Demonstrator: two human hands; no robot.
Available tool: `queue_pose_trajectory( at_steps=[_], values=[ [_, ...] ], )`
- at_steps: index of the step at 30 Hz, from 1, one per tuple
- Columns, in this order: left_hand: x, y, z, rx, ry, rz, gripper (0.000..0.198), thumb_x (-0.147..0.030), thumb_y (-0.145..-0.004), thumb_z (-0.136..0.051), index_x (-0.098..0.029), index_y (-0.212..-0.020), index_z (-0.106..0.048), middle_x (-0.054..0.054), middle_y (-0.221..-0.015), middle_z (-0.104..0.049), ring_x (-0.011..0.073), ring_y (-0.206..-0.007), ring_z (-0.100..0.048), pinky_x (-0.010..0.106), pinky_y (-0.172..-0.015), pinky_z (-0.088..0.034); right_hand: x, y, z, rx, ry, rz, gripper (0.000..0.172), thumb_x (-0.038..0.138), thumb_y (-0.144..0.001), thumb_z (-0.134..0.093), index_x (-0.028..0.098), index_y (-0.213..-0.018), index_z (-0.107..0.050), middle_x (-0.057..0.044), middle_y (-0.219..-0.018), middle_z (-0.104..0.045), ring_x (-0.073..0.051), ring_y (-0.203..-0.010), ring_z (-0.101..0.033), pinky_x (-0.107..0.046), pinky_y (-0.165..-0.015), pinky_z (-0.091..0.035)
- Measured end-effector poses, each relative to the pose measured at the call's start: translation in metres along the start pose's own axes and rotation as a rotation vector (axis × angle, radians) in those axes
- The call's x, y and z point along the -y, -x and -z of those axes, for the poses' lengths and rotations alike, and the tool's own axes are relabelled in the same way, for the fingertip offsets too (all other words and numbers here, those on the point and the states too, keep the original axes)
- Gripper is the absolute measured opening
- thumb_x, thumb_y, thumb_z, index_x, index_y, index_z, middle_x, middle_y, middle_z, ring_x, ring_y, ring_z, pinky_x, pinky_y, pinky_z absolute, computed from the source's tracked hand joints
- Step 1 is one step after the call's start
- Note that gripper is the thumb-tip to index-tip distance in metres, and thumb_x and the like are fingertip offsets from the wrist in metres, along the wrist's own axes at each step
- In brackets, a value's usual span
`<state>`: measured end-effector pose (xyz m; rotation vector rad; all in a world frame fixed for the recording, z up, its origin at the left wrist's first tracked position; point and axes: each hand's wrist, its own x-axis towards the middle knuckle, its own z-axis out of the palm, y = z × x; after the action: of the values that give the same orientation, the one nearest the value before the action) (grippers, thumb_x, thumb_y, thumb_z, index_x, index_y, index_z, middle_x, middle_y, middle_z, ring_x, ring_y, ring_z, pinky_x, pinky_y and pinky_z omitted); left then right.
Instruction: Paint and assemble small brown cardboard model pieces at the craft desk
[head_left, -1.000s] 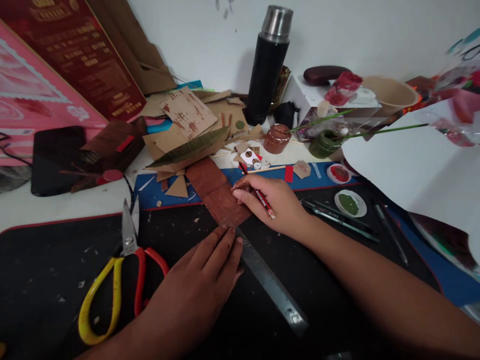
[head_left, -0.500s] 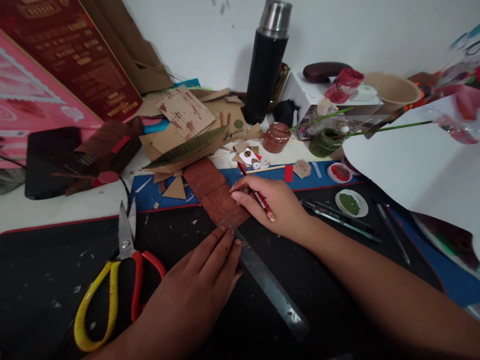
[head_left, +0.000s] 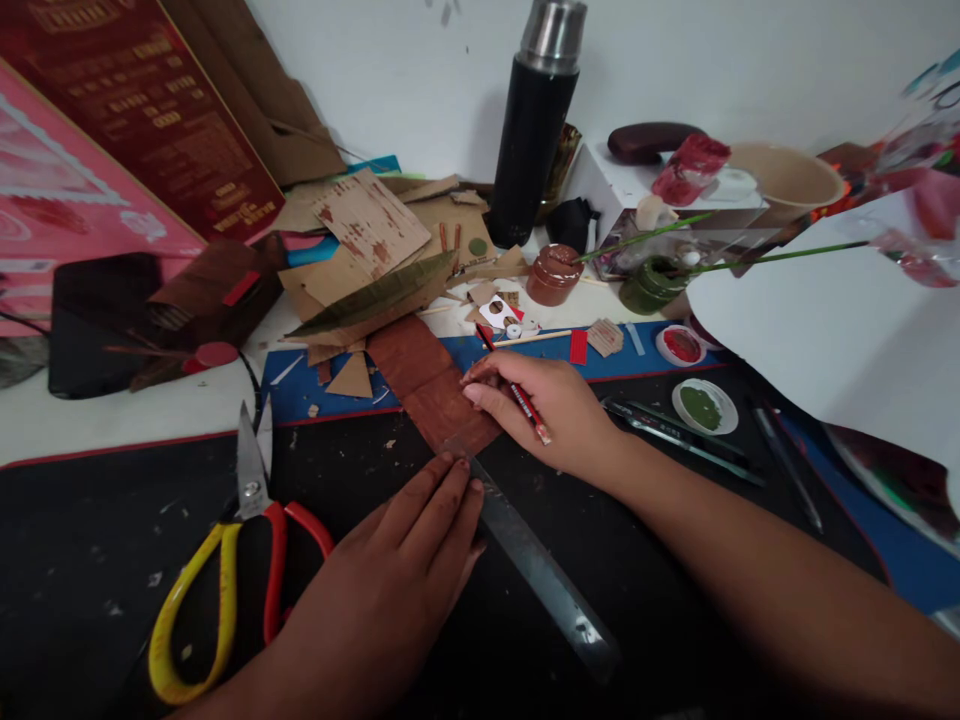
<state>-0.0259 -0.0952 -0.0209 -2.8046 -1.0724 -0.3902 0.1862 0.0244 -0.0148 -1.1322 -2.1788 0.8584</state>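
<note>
A brown painted piece of card (head_left: 424, 375) lies on the blue and black mat in the middle. Across its lower end and down to the right runs a metal ruler (head_left: 544, 555). My left hand (head_left: 409, 560) lies flat with its fingertips on the upper end of the ruler, pressing it near the card's edge. My right hand (head_left: 544, 405) rests on the card's right side, its fingers closed round a red and black pencil (head_left: 525, 405). The pencil's eraser end points down toward me, and its other end points away.
Open scissors (head_left: 255, 500) with yellow and red handles lie left of my left hand. Cardboard scraps (head_left: 371, 220), a black flask (head_left: 534, 130) and paint jars (head_left: 555, 275) stand behind. Pens (head_left: 682, 440) and a lid of green paint (head_left: 703, 407) are at the right.
</note>
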Motion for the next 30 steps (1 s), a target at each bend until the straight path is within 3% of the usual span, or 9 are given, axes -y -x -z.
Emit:
queue_pose_trajectory(
  at_steps=[18, 25, 30],
  values=[
    [-0.0005, -0.0008, 0.0, -0.012, 0.004, 0.008, 0.037, -0.015, -0.105, -0.045, -0.005, -0.133, -0.068, 0.021, -0.14, -0.07, 0.035, -0.135, -0.064, 0.044, -0.099, -0.063, 0.0002, 0.0003, 0.0004, 0.0, 0.008, 0.002, 0.02, 0.038, -0.106, -0.059, 0.023, -0.11, -0.072, -0.004, -0.101, -0.081, -0.021, -0.09, -0.075, -0.031, -0.08, -0.052],
    [0.001, 0.0031, 0.0008, 0.049, 0.074, 0.027, 0.042, -0.012, -0.101, -0.05, -0.009, -0.141, -0.063, 0.021, -0.145, -0.066, 0.0375, -0.138, -0.059, 0.047, -0.1, -0.06, 0.0009, 0.0001, 0.0006, -0.003, 0.012, 0.022, 0.021, 0.037, -0.106, -0.059, 0.02, -0.109, -0.072, -0.005, -0.1, -0.081, -0.02, -0.088, -0.075, -0.031, -0.078, -0.051],
    [0.0011, 0.002, 0.0044, 0.025, 0.068, 0.046, 0.04, -0.011, -0.1, -0.05, -0.012, -0.137, -0.065, 0.018, -0.139, -0.07, 0.0342, -0.123, -0.065, 0.047, -0.095, -0.059, 0.0022, 0.0001, 0.001, -0.001, 0.015, 0.02, 0.022, 0.037, -0.106, -0.058, 0.021, -0.108, -0.072, -0.005, -0.103, -0.081, -0.021, -0.091, -0.075, -0.032, -0.08, -0.052]
  ],
)
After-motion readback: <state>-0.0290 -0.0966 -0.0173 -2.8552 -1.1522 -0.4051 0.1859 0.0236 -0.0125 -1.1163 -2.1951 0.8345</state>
